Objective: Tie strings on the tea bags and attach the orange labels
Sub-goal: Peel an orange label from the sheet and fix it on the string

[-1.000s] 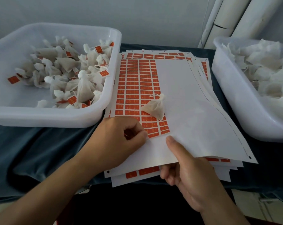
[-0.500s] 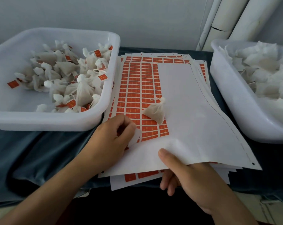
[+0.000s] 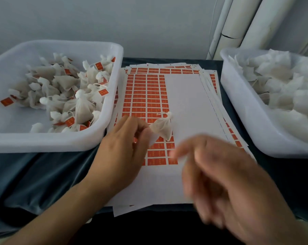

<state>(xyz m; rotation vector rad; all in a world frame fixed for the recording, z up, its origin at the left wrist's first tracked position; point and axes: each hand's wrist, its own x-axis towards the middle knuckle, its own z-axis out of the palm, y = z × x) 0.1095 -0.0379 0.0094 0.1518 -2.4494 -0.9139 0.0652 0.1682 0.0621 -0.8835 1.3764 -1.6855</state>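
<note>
Pinching a peeled label point(image 3: 152, 138) in my left hand point(image 3: 122, 152) beside the tea bag point(image 3: 163, 126); my right hand point(image 3: 220, 177) blurs, fingers loosely spread.

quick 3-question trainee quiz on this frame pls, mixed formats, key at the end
1. True or false: the single tea bag lies on the label sheet, outside both tubs.
2. Which tub holds bags that already carry orange labels? A) the left tub B) the right tub C) both
3. Fill in: the left hand pinches a small ____ piece near the tea bag.

Key
1. True. It rests on the sheet between the tubs.
2. A. Orange labels show only among the left tub's bags; the right tub's look plain white.
3. White. The right hand is motion-blurred, so its grip cannot be judged.
</note>
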